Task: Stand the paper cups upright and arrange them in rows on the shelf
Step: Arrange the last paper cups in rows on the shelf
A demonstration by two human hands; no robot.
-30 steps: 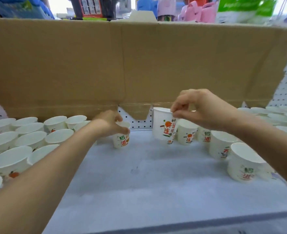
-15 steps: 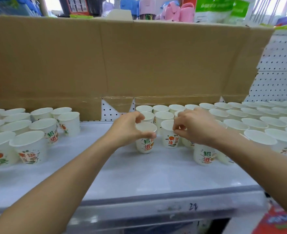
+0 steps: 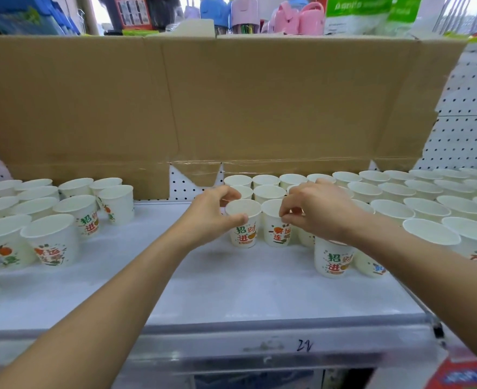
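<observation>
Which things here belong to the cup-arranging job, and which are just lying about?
Job: left hand gripping left cup; right hand pinching right cup; other cups; shelf.
Lying about: cardboard; pegboard; goods behind.

On the shelf (image 3: 231, 290), a cluster of cups (image 3: 52, 237) fills the frame's left and rows of cups (image 3: 428, 197) fill its right. At centre, the left hand (image 3: 212, 214) grips the left cup (image 3: 244, 226), just beside the right cup (image 3: 273, 231), whose rim the right hand (image 3: 318, 211) pinches. Cardboard (image 3: 231, 102) stands behind them all.
</observation>
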